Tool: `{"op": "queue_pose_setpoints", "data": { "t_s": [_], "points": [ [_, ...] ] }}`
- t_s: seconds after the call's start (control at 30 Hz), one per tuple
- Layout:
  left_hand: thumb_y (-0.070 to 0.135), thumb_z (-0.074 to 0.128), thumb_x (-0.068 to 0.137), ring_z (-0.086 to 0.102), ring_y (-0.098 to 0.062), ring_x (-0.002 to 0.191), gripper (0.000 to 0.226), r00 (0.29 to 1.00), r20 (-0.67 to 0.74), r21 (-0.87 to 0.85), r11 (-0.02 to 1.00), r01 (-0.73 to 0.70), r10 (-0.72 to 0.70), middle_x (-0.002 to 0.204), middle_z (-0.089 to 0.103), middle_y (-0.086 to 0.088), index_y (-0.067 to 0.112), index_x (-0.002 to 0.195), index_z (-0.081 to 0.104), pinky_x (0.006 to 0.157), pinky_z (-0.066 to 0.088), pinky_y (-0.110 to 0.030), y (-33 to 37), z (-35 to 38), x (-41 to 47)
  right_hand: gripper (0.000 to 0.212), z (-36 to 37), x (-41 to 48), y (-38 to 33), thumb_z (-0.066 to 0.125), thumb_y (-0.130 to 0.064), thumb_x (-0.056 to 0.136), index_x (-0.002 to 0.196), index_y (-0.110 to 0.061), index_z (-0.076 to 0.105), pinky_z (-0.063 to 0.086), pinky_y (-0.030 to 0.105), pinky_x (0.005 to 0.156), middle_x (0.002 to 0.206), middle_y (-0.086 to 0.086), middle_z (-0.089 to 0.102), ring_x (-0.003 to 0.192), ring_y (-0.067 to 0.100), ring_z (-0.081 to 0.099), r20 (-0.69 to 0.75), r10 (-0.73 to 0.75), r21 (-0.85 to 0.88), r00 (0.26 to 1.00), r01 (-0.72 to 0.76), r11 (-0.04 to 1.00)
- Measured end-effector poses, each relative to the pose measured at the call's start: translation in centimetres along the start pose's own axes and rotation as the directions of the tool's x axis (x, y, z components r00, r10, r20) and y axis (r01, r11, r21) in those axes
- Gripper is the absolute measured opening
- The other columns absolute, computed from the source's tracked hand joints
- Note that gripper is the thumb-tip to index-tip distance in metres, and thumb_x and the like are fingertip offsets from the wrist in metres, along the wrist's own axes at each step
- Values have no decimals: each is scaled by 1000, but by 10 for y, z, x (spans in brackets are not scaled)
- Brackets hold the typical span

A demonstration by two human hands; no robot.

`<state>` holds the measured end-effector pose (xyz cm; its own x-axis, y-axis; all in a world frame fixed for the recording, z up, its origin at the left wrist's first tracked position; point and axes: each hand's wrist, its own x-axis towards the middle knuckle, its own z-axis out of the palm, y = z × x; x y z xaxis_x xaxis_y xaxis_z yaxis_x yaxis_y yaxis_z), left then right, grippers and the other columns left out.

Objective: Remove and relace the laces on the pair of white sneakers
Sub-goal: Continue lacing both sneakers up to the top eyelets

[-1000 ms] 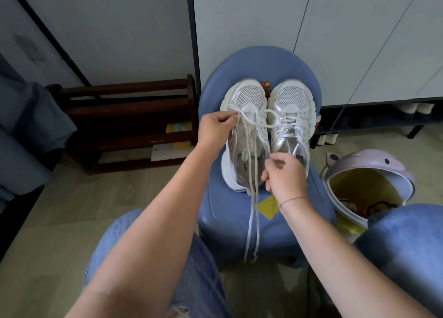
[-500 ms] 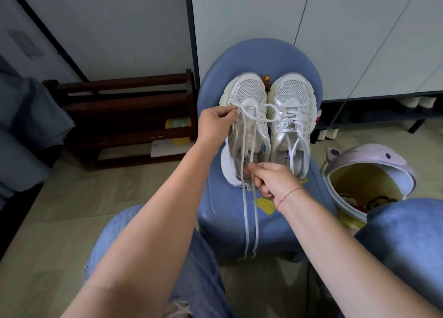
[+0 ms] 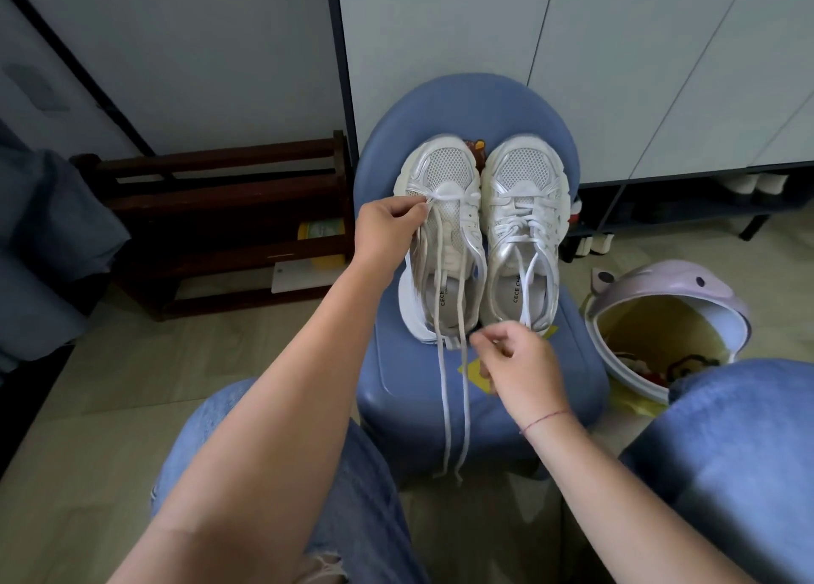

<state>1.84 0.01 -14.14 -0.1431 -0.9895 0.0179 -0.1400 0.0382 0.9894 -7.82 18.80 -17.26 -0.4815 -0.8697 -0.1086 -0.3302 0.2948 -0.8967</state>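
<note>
Pinching the lace at the toe eyelet of the unlaced sneaker with my left hand; that sneaker sits on the blue chair. My right hand curls at the chair's front, and I cannot tell whether it grips anything.

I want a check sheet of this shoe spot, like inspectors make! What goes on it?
Surface: blue stool, holds both sneakers side by side.
Job's things: mostly unlaced sneaker, lace only through the toe eyelets, ends hanging off the stool's front; laced sneaker beside it.
Clutter: yellow sticker on the stool; lilac bin with things inside.
Grips: left hand pinches the lace at the toe; right hand curled near the hanging ends, hold unclear.
Cables: nothing seen.
Surroundings: wooden rack, white cabinets.
</note>
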Motion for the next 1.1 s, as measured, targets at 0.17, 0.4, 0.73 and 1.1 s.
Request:
{"op": "queue_pose_setpoints", "data": {
  "t_s": [0.17, 0.4, 0.73, 1.1],
  "points": [
    [15, 69, 92, 61, -2, 70, 21, 1000, 1, -16, 1000, 5, -5, 85, 71, 8, 9, 111, 74, 69, 53, -13, 0, 0, 0, 15, 12, 14, -28, 53, -18, 96, 103, -23, 65, 39, 21, 44, 52, -3, 57, 40, 10, 44, 164, -28, 287, 986, -21, 958],
    [14, 69, 91, 62, -12, 78, 21, 1000, 19, -46, 999, 11, -10, 83, 71, 3, 8, 111, 74, 73, 56, -20, 1, -1, -1, 19, 30, 48, -46, 48, -17, 98, 82, -12, 56, 30, 17, 35, 43, 0, 55, 30, 9, 41, 225, 160, 343, 961, -232, 910],
    [13, 68, 92, 62, -12, 78, 21, 1000, 23, -42, 999, 6, -5, 83, 71, 5, 8, 111, 74, 69, 54, -16, 1, -1, -1, 30, 28, 47, -51, 61, -19, 92, 63, -10, 59, 25, 13, 34, 50, 1, 48, 30, 5, 32, 304, 224, 271, 926, -309, 912],
    [16, 70, 90, 63, -7, 73, 22, 1000, 3, -28, 999, 15, -15, 85, 72, 6, 9, 110, 75, 73, 54, -17, -1, 0, 1, 23, 17, 8, -11, 58, -10, 92, 69, -8, 64, 26, 14, 35, 44, 0, 48, 32, 3, 35, 370, 135, 127, 919, -194, 973]
  ]
}}
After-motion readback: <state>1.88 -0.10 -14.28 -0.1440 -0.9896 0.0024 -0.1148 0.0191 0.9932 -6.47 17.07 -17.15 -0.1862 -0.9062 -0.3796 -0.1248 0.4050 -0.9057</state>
